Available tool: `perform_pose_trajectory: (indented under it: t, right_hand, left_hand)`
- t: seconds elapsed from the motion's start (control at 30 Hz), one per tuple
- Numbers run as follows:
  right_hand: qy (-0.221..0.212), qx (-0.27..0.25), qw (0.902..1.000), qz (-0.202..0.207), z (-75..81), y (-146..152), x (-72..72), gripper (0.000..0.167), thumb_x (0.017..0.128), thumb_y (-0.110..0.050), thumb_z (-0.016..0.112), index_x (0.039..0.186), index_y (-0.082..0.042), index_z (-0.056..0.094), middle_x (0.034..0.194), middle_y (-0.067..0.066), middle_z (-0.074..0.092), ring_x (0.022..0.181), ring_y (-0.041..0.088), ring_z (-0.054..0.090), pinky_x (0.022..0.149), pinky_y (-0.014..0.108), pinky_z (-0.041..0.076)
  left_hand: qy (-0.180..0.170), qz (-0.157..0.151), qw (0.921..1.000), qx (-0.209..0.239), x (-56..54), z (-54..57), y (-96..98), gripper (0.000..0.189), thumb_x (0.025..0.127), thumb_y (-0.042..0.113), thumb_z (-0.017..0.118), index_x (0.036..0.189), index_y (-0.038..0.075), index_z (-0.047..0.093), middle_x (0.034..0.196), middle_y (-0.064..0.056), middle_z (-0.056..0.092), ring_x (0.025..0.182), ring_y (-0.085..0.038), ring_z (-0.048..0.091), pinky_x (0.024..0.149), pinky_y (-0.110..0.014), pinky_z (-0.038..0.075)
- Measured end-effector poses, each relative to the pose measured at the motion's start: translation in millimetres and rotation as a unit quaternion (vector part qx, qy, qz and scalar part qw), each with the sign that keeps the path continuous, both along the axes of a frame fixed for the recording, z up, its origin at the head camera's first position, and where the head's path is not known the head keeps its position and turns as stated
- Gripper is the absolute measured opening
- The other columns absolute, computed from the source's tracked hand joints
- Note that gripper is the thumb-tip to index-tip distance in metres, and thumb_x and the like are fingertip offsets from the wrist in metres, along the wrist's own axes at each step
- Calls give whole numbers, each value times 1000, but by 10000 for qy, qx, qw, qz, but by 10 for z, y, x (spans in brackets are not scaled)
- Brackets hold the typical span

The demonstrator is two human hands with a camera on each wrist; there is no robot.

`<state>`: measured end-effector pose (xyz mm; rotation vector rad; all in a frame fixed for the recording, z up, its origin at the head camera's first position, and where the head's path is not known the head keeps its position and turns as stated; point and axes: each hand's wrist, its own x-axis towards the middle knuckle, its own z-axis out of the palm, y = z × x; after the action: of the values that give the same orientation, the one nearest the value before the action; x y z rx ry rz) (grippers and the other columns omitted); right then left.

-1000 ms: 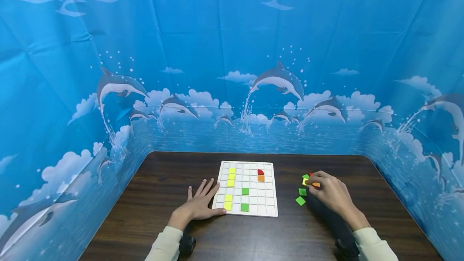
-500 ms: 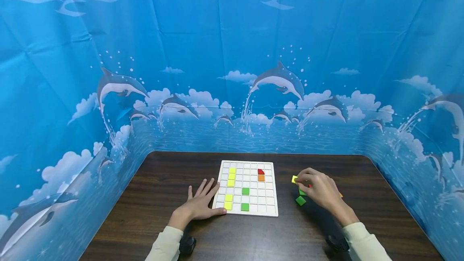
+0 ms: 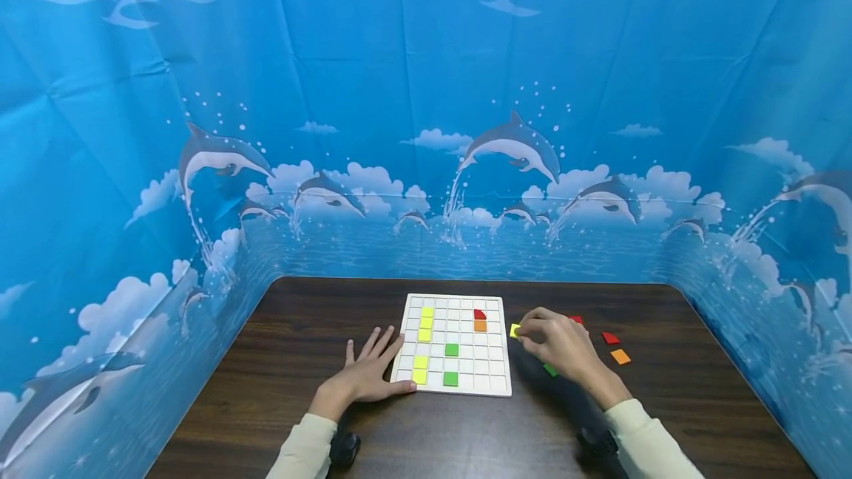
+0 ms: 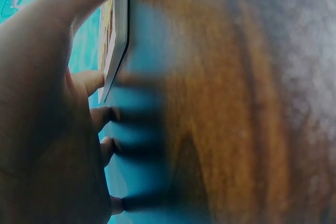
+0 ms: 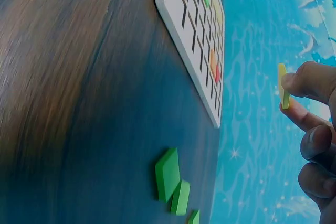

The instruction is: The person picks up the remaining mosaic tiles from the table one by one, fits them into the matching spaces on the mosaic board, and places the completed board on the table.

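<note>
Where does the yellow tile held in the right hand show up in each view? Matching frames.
Head: yellow tile right of centre, low, at the right hand's fingertips, just off the board's right edge.
Left wrist: not in it.
Right wrist: right of centre, nearly edge-on, against the blue backdrop.
Shared landmark: white grid board, in all three.

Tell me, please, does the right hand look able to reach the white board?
Probably yes: the right hand, pinching a yellow tile, is close to the white board, and nothing visible blocks the way.
</note>
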<state>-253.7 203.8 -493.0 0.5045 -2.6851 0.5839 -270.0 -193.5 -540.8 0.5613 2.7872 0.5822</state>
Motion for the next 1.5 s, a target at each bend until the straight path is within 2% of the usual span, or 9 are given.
perform_pose_trajectory:
  t: [0.17,0.33,0.47,0.57,0.77,0.93,1.13,1.37,1.5]
  right_hand:
    - [-69,-77,9999,106,9,-146,-16,11,86,-17,90,95,-21,87,105,-7,75,80,7,63,65,24,50]
    - [68,-147,9996,227,7,-277,-57,11,84,-16,91,92,-23,87,102,-9,75,81,8,65,68,25,52]
    - [49,-238,9990,371,11,-374,-83,11,84,-15,91,91,-22,86,102,-7,75,84,15,70,68,25,53]
    - [3,-302,9984,472,17,-439,-101,9,85,-17,90,91,-22,86,103,-6,76,86,18,72,66,23,50]
    - [2,-293,9981,539,3,-553,-141,9,87,-19,89,93,-24,87,103,-7,76,87,12,71,68,23,53]
    - [-64,-225,9982,546,6,-651,-184,9,87,-19,89,93,-25,87,103,-8,77,89,12,72,72,28,56]
    - [-30,-157,9974,696,0,-764,-229,8,87,-21,88,93,-26,87,102,-11,76,86,10,71,66,22,50]
    - [-115,-118,9957,912,-9,-892,-253,5,90,-24,87,94,-27,87,104,-11,76,89,10,73,65,23,51]
    - [-151,-62,9946,1021,-22,-966,-260,4,92,-25,85,95,-26,87,106,-10,77,93,12,74,68,26,55]
  left_hand:
    - [-172,97,9995,-251,19,82,25,106,90,79,65,172,23,25,181,-9,11,168,-38,5,124,-80,-5]
    - [-187,75,9998,-89,9,60,-3,107,89,80,64,172,23,26,181,-9,11,168,-40,4,123,-81,-7]
    - [-133,62,9998,111,-1,-2,-25,110,87,85,62,172,23,27,181,-10,12,167,-41,3,122,-81,-9]
    - [-156,117,9998,-80,9,12,-1,108,88,82,63,172,25,26,181,-8,11,168,-39,4,123,-80,-7]
    - [-159,171,9990,-380,43,86,37,104,91,76,66,172,24,26,181,-8,12,168,-37,6,124,-80,-1]
    - [-202,145,9992,-302,4,56,16,107,89,80,65,172,24,25,181,-7,11,168,-37,4,124,-79,-5]
    - [-252,132,9995,-124,-33,-29,-16,113,85,87,61,173,28,21,182,-4,6,169,-34,-3,124,-77,-12]
    - [-174,135,9998,-36,-32,-66,-25,113,84,89,60,172,26,25,182,-6,9,168,-37,1,124,-79,-10]
    - [-169,154,9997,-64,-29,-47,-18,114,84,89,60,172,26,26,182,-6,10,168,-37,2,124,-79,-9]
